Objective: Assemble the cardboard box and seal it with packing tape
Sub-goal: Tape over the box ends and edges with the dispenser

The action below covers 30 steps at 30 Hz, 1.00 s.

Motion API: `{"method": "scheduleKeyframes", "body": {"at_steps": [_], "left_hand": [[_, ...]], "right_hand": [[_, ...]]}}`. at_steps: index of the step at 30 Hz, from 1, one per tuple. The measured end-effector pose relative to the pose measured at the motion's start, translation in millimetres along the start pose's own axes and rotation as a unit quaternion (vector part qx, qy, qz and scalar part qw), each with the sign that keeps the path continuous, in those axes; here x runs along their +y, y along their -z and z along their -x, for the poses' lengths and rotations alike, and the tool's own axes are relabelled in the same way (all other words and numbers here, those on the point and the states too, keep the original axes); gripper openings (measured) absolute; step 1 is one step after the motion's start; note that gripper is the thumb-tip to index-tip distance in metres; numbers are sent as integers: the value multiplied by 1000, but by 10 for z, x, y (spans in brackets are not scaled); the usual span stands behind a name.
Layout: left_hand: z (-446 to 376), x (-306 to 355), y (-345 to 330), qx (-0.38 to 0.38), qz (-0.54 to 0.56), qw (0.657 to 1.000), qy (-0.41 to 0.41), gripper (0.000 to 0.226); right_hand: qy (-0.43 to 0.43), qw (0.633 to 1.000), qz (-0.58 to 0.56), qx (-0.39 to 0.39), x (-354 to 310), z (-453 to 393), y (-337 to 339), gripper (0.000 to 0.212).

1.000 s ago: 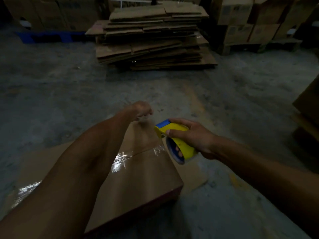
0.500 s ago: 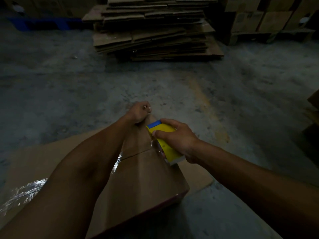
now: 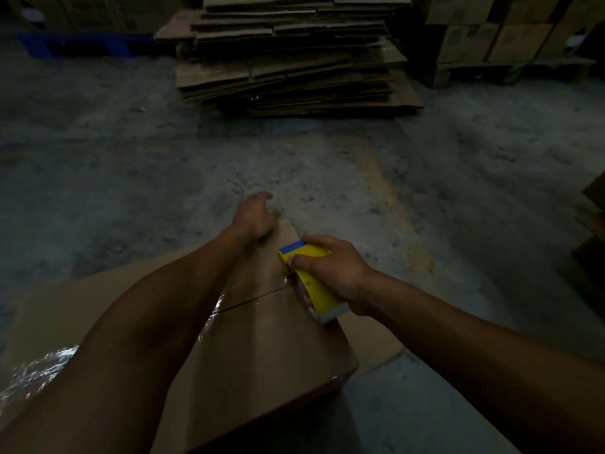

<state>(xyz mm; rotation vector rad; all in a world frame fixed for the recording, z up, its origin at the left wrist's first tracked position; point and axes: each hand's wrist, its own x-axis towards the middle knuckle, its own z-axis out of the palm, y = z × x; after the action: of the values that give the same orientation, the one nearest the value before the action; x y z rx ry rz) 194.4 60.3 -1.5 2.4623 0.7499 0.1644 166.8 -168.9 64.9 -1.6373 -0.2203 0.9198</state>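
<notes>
A brown cardboard box (image 3: 262, 352) stands on the floor in front of me, its top flaps closed, with shiny clear tape along the seam. My left hand (image 3: 257, 214) rests at the box's far edge, fingers spread and curling over it. My right hand (image 3: 334, 268) grips a yellow and blue tape dispenser (image 3: 314, 283), pressed against the box's right side near the seam. My left forearm hides part of the seam.
A flat cardboard sheet (image 3: 59, 306) with crumpled clear film (image 3: 32, 375) lies under the box at the left. A tall stack of flattened cartons (image 3: 288, 57) sits ahead. Boxes on a pallet (image 3: 504, 37) stand at the back right; more cartons (image 3: 594, 211) at the right edge.
My right hand brought the dispenser down from the air onto the box's right edge. My left hand opened from a fist and reached over the far edge.
</notes>
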Motion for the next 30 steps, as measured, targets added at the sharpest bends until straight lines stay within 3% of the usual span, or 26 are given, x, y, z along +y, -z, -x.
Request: {"method": "scheduleKeyframes", "body": {"at_steps": [2,5,10,13,15,19,21,24,30], "left_hand": [[80,-16,-20,37,47,993,-101,32],[199,-19,-24,-49,52,986,-152,31],[228,34,-77,-83,13,986,-142,37],[205,12,-125,-96,-44,985,-136,42],[231,-20,-161,-85,-90,984,-127,48],[226,-86,-166,-76,-129,980,-130,66],[203,-121,-145,-63,-141,978,-140,64],[167,-106,-91,-48,-167,974,-144,53],[320,-91,-189,-47,-192,971,-136,51]], "right_hand": [[-2,1000,10,7,-6,-25,-5,62],[-6,1000,28,2,-47,-44,-17,61],[-18,997,70,3,-94,-142,-31,56],[-22,995,92,-22,-114,-156,-65,24],[-28,994,103,-26,-141,-151,-82,16],[-27,994,102,-18,-237,-57,-117,18],[-25,995,97,-19,-279,79,-129,21],[-52,994,93,-12,-207,345,7,51],[-95,991,97,13,213,801,257,56]]}}
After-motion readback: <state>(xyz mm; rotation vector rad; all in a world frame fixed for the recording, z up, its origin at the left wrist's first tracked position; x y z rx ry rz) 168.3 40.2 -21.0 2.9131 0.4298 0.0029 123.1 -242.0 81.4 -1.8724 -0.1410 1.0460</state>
